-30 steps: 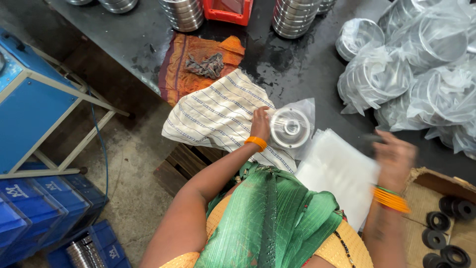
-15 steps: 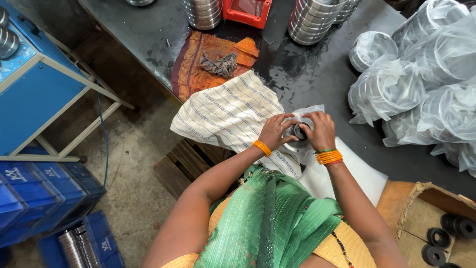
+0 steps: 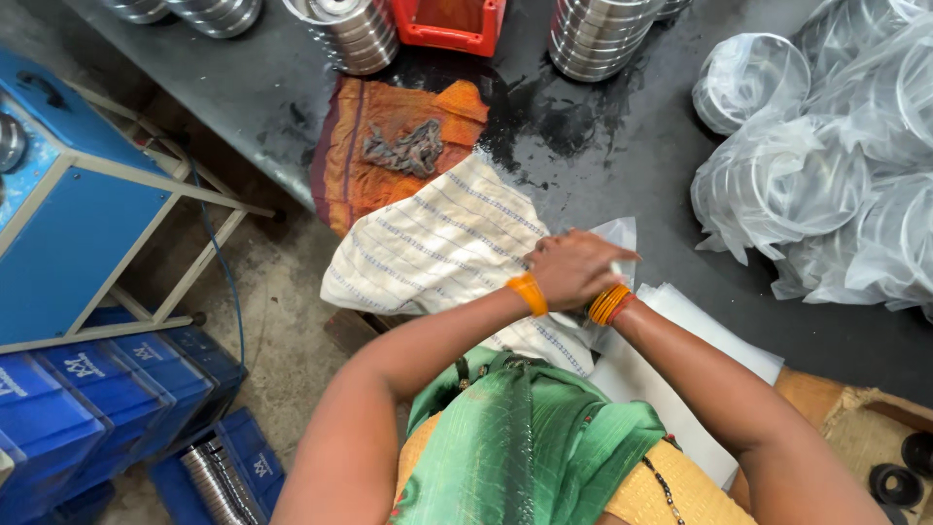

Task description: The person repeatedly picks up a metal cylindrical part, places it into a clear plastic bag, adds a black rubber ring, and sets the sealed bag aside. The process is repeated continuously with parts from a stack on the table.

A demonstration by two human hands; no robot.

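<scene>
On the dark table (image 3: pixel 603 165), left hand (image 3: pixel 573 267) cupped over clear bag (image 3: pixel 618 236).

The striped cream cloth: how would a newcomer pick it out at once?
On the dark worktable, find the near edge by the person's left hand. The striped cream cloth lies there, draped over the edge. Its neighbour, the orange cloth, is rust-coloured and unstriped.

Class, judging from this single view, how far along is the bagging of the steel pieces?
Done: a heap of bagged steel pieces lies on the dark table. In hand: the left hand covers a clear plastic bag on the striped cloth; the right hand is hidden beneath. Left: unbagged steel stacks along the far edge.
</scene>
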